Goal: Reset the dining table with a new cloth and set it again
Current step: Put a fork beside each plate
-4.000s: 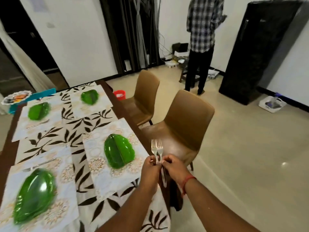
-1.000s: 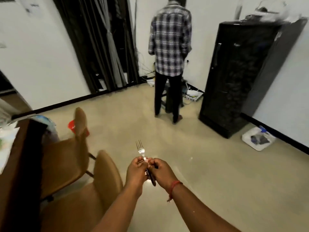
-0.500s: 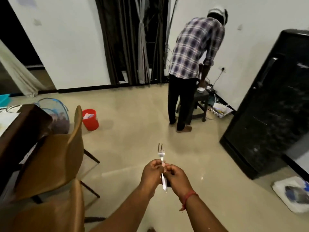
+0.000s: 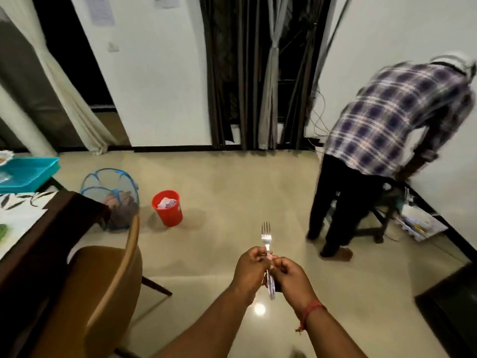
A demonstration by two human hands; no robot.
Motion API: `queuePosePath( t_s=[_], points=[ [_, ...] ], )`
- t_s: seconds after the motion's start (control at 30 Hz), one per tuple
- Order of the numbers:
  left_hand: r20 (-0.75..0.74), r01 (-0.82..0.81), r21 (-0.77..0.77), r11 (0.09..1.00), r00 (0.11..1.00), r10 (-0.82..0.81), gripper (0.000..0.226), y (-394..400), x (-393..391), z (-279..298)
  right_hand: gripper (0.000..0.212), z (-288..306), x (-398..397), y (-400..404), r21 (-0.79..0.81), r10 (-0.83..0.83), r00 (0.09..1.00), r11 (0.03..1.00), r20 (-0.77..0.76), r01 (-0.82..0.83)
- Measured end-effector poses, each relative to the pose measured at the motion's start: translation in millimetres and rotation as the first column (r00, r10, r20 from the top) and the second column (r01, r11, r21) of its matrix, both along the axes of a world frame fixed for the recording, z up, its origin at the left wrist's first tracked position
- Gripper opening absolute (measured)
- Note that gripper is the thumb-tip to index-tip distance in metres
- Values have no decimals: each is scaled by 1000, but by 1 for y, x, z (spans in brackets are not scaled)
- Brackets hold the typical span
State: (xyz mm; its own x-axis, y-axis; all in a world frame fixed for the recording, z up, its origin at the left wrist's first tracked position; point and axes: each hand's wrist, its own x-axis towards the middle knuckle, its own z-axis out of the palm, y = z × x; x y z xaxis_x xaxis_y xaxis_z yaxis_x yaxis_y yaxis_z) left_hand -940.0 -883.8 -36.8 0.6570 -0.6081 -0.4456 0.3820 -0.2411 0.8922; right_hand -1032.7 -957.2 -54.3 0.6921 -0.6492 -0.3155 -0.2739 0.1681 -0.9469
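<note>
At the left edge, the dark wooden desk (image 4: 38,244) carries a white leaf-patterned cloth (image 4: 18,202). A tan padded chair (image 4: 103,285) stands just beside it. Farther along, the left hand (image 4: 251,270) and right hand (image 4: 290,276) meet over glossy floor tiles — fingers of both clamped on the thin shiny steel fork (image 4: 266,241), tines up.

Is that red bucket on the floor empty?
No, the red bucket standing on the floor beside the blue mesh basket has crumpled white paper showing inside it.
</note>
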Motion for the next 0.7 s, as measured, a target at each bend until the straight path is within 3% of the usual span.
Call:
queuePosePath(
  t_s=[0.17, 0.37, 0.53, 0.7],
  points=[
    [3, -183, 28, 983, 983, 183, 19, -53, 131, -11, 16, -11, 146, -69, -6, 203, 979, 979, -21, -204],
    [8, -437, 14, 900, 900, 436, 17, -95, 296, 1, 14, 8, 338, -131, -20, 457, 889, 889, -30, -457],
    [-30, -594, -47, 803, 805, 593, 16, -93, 427, -2, 14, 8, 492, -139, -47, 638, 769, 768, -44, -639],
    [-64, -654, -45, 756, 757, 651, 19, -70, 553, -20, 16, -6, 630, -118, -71, 719, 693, 689, -52, -721]
  ],
)
